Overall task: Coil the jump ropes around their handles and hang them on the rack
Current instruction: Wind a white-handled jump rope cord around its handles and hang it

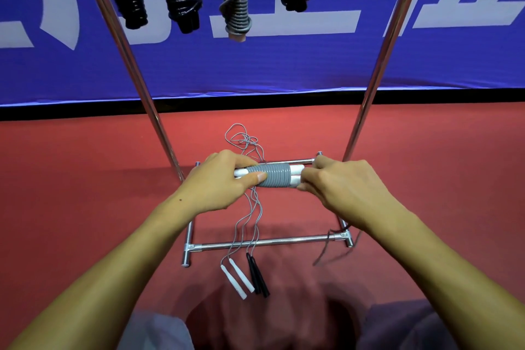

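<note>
Over the rack base: both hands are holding a pair of white handles (295, 175) level, with grey rope (268, 176) coiled tightly round their middle.
Left hand (224, 182): fingers are curling round the left end, thumb pressing on the coils.
Right hand (341, 182): fingertips are pinching the right end.
Loose rope: trailing to the red floor (85, 179).
Floor: white-handled rope (237, 278) and black-handled rope (258, 277) are lying by the rack (267, 242).
Above: four coiled ropes (235, 0) are hanging.
</note>
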### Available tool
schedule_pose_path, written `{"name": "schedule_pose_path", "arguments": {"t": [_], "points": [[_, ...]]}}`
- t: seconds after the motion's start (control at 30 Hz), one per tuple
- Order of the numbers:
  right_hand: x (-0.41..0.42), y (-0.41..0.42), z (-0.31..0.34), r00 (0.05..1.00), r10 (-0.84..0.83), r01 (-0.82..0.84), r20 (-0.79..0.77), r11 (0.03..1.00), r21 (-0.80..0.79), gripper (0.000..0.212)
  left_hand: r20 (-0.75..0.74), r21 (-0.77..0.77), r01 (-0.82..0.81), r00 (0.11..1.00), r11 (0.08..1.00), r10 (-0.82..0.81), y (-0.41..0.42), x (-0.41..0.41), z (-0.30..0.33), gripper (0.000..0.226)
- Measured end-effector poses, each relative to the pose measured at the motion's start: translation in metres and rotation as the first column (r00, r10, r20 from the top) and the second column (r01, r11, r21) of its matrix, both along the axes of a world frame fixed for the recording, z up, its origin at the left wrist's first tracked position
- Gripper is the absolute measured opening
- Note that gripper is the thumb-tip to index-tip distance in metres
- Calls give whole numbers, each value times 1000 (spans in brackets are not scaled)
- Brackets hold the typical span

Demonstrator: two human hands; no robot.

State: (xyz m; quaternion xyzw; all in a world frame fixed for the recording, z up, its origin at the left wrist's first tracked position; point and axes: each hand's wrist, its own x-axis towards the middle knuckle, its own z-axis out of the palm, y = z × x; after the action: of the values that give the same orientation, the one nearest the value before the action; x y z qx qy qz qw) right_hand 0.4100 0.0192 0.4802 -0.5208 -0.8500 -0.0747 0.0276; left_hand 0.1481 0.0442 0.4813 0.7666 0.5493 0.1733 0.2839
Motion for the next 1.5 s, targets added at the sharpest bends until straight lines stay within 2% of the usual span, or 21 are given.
{"name": "schedule_pose_path", "arguments": {"t": [0.13,0.3,0.37,0.47,0.6,0.7,0.83,0.93,1.07,1.13,1.23,1.33,1.37,1.43,1.5], "points": [[-1,-4,10,998,45,-51,-51,991,-126,33,39,-171,109,994,979,-104,-1,-2,-1,14],[6,-1,14,984,-15,-44,-177,945,-324,35,110,-326,270,963,906,-247,-5,-4,7,12],[12,0,13,948,-57,-103,-314,876,-471,32,152,-369,324,946,871,-288,-8,-4,13,14],[15,1,14,797,-157,-292,-583,745,-599,22,201,-406,373,927,834,-317,-11,-6,21,16],[14,1,12,716,-183,-383,-673,704,-598,21,212,-421,386,922,820,-325,-11,-6,25,20],[13,1,13,656,-219,-442,-722,664,-603,23,278,-461,416,906,784,-318,-13,-8,30,23],[18,1,20,465,-343,-556,-817,605,-570,17,420,-486,496,855,720,-305,-13,-17,39,26],[19,2,20,323,-357,-624,-876,615,-481,29,500,-485,551,812,680,-301,-13,-20,44,30],[11,-3,15,152,-465,-767,-872,501,-401,36,598,-462,603,753,650,-274,-14,-18,43,37],[7,-6,14,68,-493,-769,-867,528,-360,39,636,-435,598,733,673,-241,-14,-17,41,38],[1,-6,17,-4,-440,-660,-898,676,-328,39,678,-410,553,716,726,-163,-13,-16,38,33],[-5,-4,20,-57,-356,-510,-933,813,-279,23,706,-401,492,703,773,-82,-12,-14,35,39],[-7,-4,21,-70,-344,-460,-936,844,-276,24,712,-397,474,699,786,-62,-12,-13,34,42],[-9,-3,22,-93,-338,-398,-937,875,-276,32,726,-408,429,687,806,2,-12,-10,33,45],[-11,-2,21,-136,-364,-407,-921,869,-283,35,747,-433,383,658,816,88,-11,-8,32,50]]}}
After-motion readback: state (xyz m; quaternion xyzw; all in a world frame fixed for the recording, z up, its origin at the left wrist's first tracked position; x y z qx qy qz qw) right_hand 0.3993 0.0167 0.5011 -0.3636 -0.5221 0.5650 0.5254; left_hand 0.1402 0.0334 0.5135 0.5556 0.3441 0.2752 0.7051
